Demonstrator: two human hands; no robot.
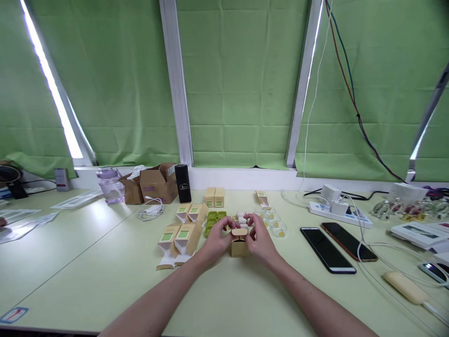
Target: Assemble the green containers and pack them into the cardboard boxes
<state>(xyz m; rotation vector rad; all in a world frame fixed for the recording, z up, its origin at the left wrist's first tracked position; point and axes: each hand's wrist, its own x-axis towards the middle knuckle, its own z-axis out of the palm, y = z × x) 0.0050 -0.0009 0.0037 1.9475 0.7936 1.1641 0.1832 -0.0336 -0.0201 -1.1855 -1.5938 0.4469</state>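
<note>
1 small kraft box [239, 249] is pinched by the left hand [220, 235] and right hand [260, 237], beside 4 kraft cartons [184, 234]; the box's mouth is turned upward, its long axis unclear.

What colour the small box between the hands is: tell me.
The small box is tan, showing best in the head view.

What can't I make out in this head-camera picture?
Head view, all items:
Contents of the small box between left hand and right hand: hidden by its front wall.
White pieces behind: partly hidden by the hands and box flap.
Lettering on the black cylinder: too small.
Dark-screened device: cut off by right edge.
</note>
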